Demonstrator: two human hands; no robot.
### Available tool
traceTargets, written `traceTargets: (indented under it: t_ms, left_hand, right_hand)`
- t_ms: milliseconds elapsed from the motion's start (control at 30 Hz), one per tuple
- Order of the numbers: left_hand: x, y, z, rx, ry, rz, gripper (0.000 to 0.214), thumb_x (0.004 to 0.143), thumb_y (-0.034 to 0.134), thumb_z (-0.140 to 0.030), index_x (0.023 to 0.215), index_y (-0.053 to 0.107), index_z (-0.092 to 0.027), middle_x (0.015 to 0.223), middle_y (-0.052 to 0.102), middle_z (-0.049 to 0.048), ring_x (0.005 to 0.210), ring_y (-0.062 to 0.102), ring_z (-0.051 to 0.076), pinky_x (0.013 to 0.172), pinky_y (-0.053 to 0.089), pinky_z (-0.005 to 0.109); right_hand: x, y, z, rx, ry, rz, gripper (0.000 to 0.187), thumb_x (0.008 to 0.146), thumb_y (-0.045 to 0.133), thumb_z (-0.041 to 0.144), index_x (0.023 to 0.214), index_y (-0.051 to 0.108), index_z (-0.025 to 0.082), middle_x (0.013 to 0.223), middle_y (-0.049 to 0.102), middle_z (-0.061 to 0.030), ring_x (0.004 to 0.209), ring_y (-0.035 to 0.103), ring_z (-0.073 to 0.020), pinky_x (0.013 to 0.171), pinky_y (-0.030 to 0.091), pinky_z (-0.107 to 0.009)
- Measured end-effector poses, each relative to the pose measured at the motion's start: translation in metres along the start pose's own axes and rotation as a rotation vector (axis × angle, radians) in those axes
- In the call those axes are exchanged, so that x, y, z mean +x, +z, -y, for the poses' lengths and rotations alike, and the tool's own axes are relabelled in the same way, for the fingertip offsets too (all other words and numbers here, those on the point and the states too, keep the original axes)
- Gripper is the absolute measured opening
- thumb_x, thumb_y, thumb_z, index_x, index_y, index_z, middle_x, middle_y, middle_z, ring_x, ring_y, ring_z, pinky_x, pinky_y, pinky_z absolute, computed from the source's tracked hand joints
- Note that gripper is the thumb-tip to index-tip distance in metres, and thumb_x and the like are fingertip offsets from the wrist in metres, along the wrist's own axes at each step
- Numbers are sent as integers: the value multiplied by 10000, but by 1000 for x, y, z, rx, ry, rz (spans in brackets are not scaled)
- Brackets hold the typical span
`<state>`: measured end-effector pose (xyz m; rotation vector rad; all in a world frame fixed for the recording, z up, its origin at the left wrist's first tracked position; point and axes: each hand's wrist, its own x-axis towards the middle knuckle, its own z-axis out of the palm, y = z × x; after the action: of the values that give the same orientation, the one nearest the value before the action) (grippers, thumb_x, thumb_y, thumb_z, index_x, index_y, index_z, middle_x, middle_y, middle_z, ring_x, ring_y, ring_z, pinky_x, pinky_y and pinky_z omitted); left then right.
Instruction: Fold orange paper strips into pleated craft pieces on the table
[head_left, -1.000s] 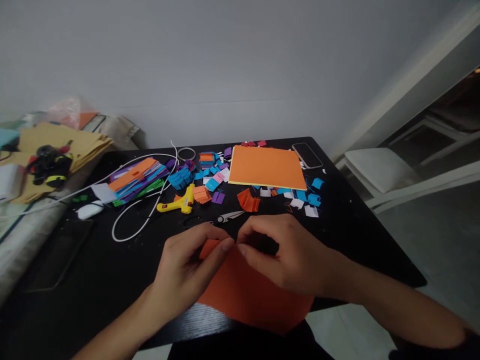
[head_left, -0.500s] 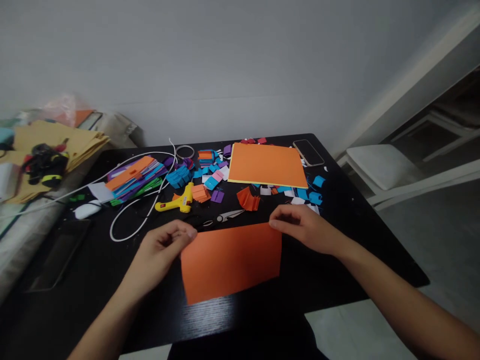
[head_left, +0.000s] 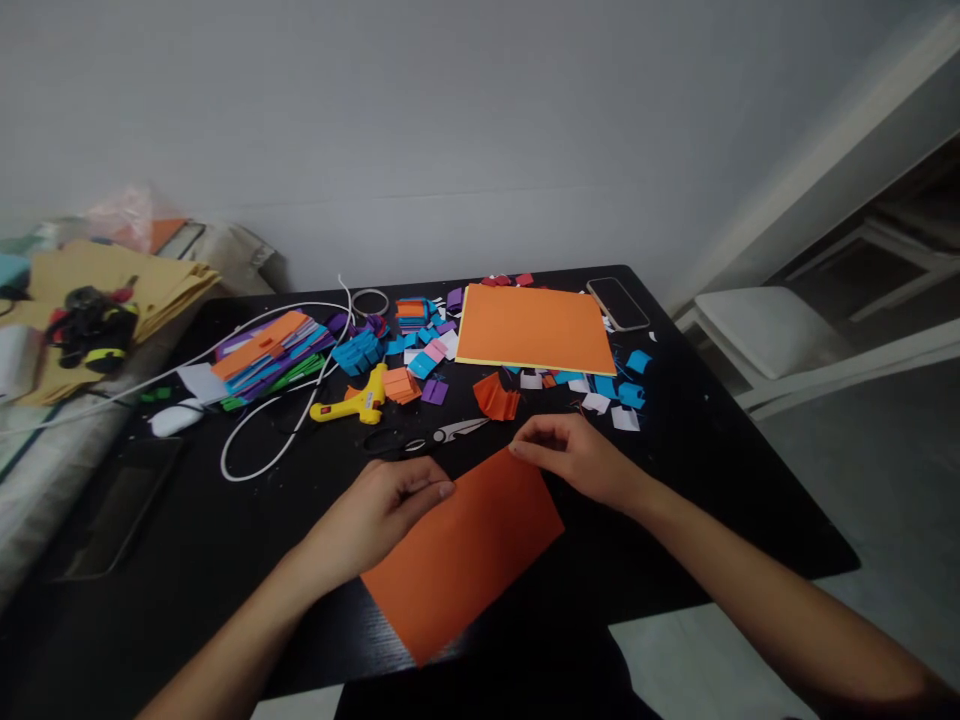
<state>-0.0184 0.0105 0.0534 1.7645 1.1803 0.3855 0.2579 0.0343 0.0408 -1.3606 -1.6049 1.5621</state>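
Note:
A folded orange paper sheet [head_left: 465, 555] lies slanted on the black table [head_left: 187, 560] in front of me. My left hand [head_left: 379, 515] rests on its upper left edge, fingers curled and pressing the paper. My right hand [head_left: 574, 460] pinches the sheet's far corner between thumb and fingers. Black-handled scissors [head_left: 435, 436] lie just beyond both hands.
A yellow glue gun [head_left: 352, 403] with a white cord [head_left: 259, 455], a larger orange sheet [head_left: 534, 328], a phone [head_left: 616, 304], a stack of coloured strips [head_left: 270, 355] and several small folded paper pieces lie further back. A white mouse [head_left: 171, 420] sits left. A white chair [head_left: 765, 328] stands right.
The sheet has been unfolded from a bunched fold under both hands to lie flat, then turned so it slants. My hands moved apart and came closer again on its upper edge.

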Motion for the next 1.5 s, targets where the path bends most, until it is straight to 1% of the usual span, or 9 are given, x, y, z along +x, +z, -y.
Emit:
traceTargets:
  t_ms: [200, 367, 500, 600, 733, 867, 1067, 1267, 1500]
  left_hand:
    - [-9, 1, 6, -218, -74, -145, 381, 989, 593, -522, 870, 711, -180, 611, 523, -29, 553, 418, 110, 481, 317, 198]
    - [-13, 8, 5, -515, -84, -57, 444, 980, 596, -582, 815, 682, -179, 662, 589, 1, 575, 511, 123, 505, 417, 204]
    - [-5, 16, 5, -600, 117, -46, 450, 974, 641, -558, 1239, 694, -199, 1128, 746, 128, 1003, 719, 239, 881, 581, 337]
    - [0, 19, 7, -571, 184, -51, 585, 984, 613, -578, 1459, 592, -237, 1500, 606, 164, 1392, 572, 326, 1156, 462, 446]
    - [3, 18, 7, -546, 156, -43, 645, 1008, 505, -641, 1527, 535, -258, 1636, 481, 125, 1521, 430, 339, 1275, 301, 468]
    - [6, 23, 5, -623, 167, -126, 529, 1017, 506, -598, 1353, 632, -210, 1517, 589, 133, 1409, 539, 326, 1185, 399, 415]
    - [13, 32, 12, -678, 226, -252, 300, 1024, 547, -490, 1007, 634, -203, 1218, 723, 101, 1237, 627, 280, 1070, 438, 366]
    - [14, 24, 14, -558, 220, -300, 357, 1026, 534, -507, 1050, 688, -185, 1016, 712, 82, 994, 657, 241, 907, 487, 333]
    - [13, -8, -10, -172, 215, -394, 212, 977, 659, -412, 1046, 658, -211, 722, 558, -34, 652, 508, 140, 625, 408, 253]
  right_hand:
    - [-5, -10, -23, 92, 69, -41, 314, 764, 863, 405, 917, 711, 177, 892, 753, -35, 826, 708, -178, 816, 547, -349]
    - [-1, -8, -26, 108, 54, -75, 323, 741, 884, 360, 933, 702, 175, 862, 764, -38, 828, 731, -186, 827, 566, -359]
    - [10, -1, -25, 110, 22, -6, 321, 756, 878, 367, 944, 728, 154, 869, 786, -57, 845, 750, -199, 837, 575, -362]
    - [18, 4, -24, 105, -38, 88, 270, 793, 845, 367, 914, 742, 149, 888, 783, -58, 858, 744, -195, 864, 575, -367]
    - [23, 12, -23, 99, -116, 124, 200, 835, 805, 339, 903, 720, 171, 944, 761, -55, 920, 729, -199, 907, 577, -387]
    - [20, 20, -21, -11, -311, -41, 81, 858, 759, 261, 883, 716, 197, 1088, 719, -70, 1055, 682, -209, 990, 541, -398]
    - [7, 26, -16, -135, -360, -114, 62, 925, 695, 252, 920, 696, 191, 919, 718, -41, 855, 659, -181, 807, 534, -329]
    - [-3, 22, -9, -53, -337, -88, 77, 971, 644, 271, 975, 646, 194, 945, 733, -44, 890, 683, -178, 810, 528, -317]
    - [-12, -8, 4, -62, -245, -239, 144, 939, 684, 351, 926, 636, 216, 894, 723, -27, 798, 679, -176, 703, 519, -302]
